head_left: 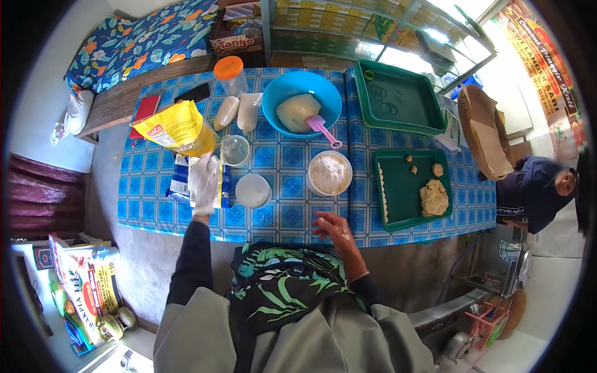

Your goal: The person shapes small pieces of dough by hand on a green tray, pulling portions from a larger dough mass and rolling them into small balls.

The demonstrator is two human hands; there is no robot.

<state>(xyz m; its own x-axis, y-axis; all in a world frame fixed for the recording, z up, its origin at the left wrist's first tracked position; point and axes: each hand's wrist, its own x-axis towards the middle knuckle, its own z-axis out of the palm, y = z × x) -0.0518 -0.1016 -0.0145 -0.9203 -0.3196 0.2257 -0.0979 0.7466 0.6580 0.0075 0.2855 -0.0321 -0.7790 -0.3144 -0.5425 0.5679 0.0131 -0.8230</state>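
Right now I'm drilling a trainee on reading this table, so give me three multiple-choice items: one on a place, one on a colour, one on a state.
1. Where does the pink spatula lie?
A in the blue bowl
B on a green tray
C on the floor

2. What colour is the jar's lid?
A green
B orange
C white

3. What covers the left hand?
A nothing
B a cloth
C a pale glove

Answers: 1 A, its blade rests on the dough inside; 2 B, plainly orange; 3 C, unlike the bare right hand.
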